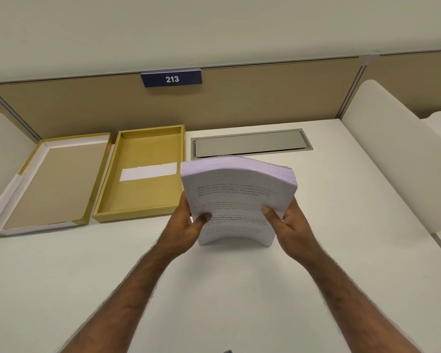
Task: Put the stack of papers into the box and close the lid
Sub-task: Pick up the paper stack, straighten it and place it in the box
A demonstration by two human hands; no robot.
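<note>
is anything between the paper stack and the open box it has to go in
Nothing visible. The stack of papers, held by both hands, is just right of the open box, whose inside holds only a flat white label.

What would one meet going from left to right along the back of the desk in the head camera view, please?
Box lid lying inside-up → open box → stack of papers held in both hands; the grey cable hatch sits behind the stack, so its place is unclear.

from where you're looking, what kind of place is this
Probably an office or study cubicle: a white desk with a tan divider panel, a number sign reading 213, and a cable hatch.
</note>
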